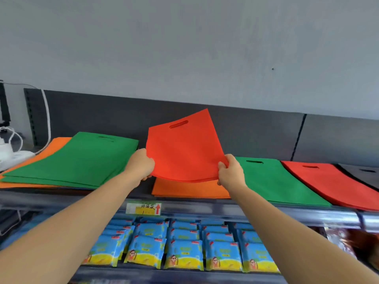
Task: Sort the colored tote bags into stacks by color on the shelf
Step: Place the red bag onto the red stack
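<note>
Your left hand (141, 163) and right hand (229, 173) pinch the red bag (182, 148) by its near corners; keep it taut and lay it squarely onto the red stack (332, 185).

Both bare forearms stretch forward from the lower corners and draw closer together toward the middle of the view, wrists roughly level. The left hand (140, 163) curls its fingers round the left edge of the red tote bag (184, 148); the right hand (231, 171) pinches the bag's lower right corner.
</note>
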### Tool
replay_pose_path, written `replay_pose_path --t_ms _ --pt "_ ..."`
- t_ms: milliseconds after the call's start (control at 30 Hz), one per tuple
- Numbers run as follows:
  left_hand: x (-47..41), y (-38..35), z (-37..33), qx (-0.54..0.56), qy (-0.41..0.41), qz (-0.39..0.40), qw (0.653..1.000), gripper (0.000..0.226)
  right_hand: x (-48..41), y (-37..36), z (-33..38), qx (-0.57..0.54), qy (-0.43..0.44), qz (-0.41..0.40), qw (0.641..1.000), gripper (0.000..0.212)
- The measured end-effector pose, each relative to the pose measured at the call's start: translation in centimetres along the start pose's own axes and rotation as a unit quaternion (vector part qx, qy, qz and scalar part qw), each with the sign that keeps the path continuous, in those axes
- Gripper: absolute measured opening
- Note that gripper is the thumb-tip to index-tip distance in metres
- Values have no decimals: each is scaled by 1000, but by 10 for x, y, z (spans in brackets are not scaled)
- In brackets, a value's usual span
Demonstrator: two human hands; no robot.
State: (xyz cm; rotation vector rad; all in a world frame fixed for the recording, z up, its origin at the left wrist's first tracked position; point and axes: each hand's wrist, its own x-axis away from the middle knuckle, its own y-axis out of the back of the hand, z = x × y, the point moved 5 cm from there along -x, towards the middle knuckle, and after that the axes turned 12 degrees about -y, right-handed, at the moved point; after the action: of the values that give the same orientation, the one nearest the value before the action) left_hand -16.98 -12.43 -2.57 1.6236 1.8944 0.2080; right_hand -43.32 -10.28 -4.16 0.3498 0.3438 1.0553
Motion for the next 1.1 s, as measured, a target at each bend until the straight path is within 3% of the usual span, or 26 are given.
replay_pose_path --t_ms 167,333,567,900,1100 --pt "15 -70 -59 -40 -50 17 998 21 -12 86 -40 20 -10 -45 999 35" --pt "46 -141 -122 -12 -79 34 996 33 -15 173 -82 23 -29 -75 997 29" --pt "76 -228 -183 -9 -96 65 993 43 -21 271 -132 61 -35 -106 992 37" --pt "81 -332 -248 -16 -121 91 988 46 -64 360 -195 117 -84 -143 979 43" --pt "61 -396 -262 5 -129 110 985 52 -111 395 -221 150 -101 -157 971 34"
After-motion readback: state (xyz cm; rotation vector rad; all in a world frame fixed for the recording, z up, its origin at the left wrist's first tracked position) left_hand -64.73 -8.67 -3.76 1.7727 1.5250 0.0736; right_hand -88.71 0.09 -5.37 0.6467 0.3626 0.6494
